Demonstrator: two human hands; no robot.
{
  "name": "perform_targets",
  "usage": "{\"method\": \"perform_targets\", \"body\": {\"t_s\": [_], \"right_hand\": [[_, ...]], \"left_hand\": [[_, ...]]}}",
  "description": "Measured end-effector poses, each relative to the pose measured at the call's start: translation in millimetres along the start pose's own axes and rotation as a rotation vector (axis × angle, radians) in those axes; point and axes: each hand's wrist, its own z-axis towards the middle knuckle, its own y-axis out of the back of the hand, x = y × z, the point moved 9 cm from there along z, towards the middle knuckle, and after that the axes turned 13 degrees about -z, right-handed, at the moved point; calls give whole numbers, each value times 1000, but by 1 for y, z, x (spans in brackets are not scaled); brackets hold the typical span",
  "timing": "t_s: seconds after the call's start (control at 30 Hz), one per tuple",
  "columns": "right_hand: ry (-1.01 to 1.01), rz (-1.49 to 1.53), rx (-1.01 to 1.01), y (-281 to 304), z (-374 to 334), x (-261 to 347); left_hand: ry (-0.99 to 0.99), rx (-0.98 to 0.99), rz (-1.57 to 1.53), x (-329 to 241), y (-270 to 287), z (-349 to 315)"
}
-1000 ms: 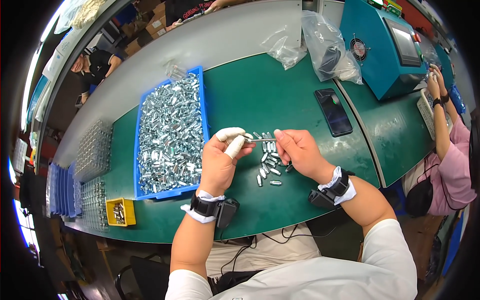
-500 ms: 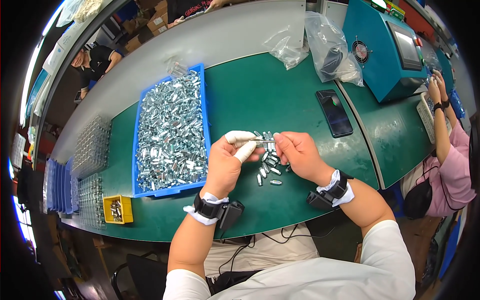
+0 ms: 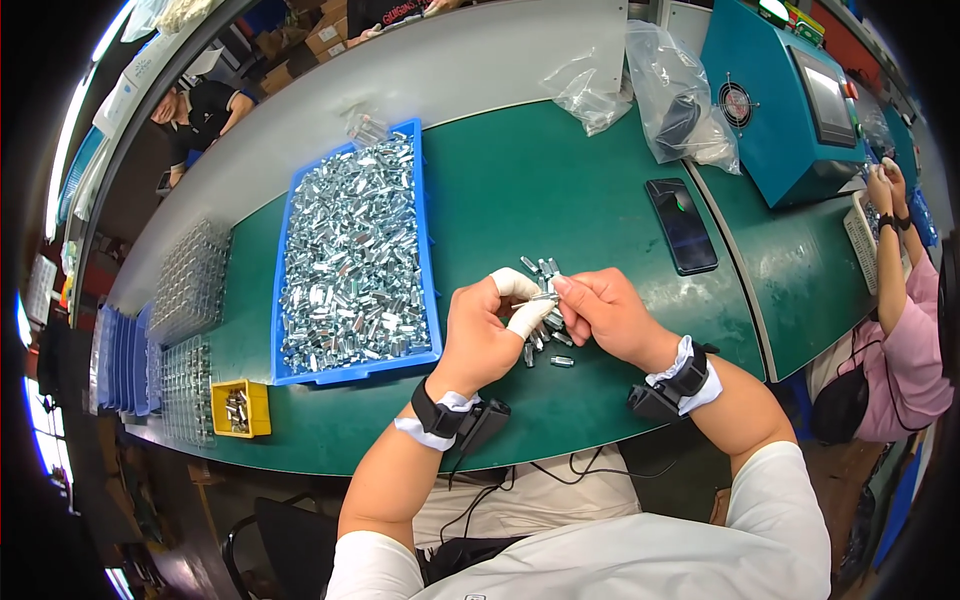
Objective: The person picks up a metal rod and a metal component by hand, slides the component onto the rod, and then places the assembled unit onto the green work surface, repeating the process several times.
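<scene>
My left hand (image 3: pixel 487 325), white covers on its thumb and index finger, pinches a thin metal rod (image 3: pixel 531 301). Meeting it from the right, my right hand (image 3: pixel 608 315) has thumb and index finger pressed together at the rod's other end, on a small silver metal part (image 3: pixel 547 295) mostly hidden by the fingers. Beneath and around both hands lies a loose pile of small silver cylindrical metal parts (image 3: pixel 562 361) on the green tabletop. To the left, a blue tray (image 3: pixel 429 290) is heaped with many more of the same parts.
A yellow box (image 3: pixel 262 410) of metal parts sits at the table's left front, beside clear gridded racks (image 3: pixel 188 385) and blue trays (image 3: pixel 125 365). A phone (image 3: pixel 683 226) lies to the right. Plastic bags (image 3: pixel 672 95) and a teal machine (image 3: pixel 765 120) stand behind; a co-worker in a pink sleeve (image 3: pixel 908 310) sits at right.
Both hands have shifted slightly right and down in the picture, and come closer together. The rod between them now shows less of its length. The whole view has turned a little.
</scene>
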Motion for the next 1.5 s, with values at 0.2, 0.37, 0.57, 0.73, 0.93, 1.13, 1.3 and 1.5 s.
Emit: {"method": "perform_targets", "body": {"t_s": [0.2, 0.37, 0.57, 0.73, 0.93, 1.13, 1.3, 1.5], "right_hand": [[17, 67, -53, 0, 1, 6], [52, -36, -77, 0, 0, 11], [29, 25, -187, 22, 3, 11], [32, 30, -195, 24, 2, 9], [60, 51, -194, 24, 4, 12], [57, 8, -174, 20, 3, 15], [61, -12, -163, 20, 2, 15], [49, -32, -159, 18, 1, 10]], "left_hand": [[-241, -65, -10, -24, -3, 0], [-230, 7, 167, -26, 1, 1], [-296, -548, -50, -42, 87, 0], [-310, -628, 76, -45, 90, 1], [121, 343, 730, -9, -12, -6], [251, 358, 648, 11, -3, -6], [116, 270, 641, -1, 4, -3], [149, -84, -191, -6, 41, 7]]}}
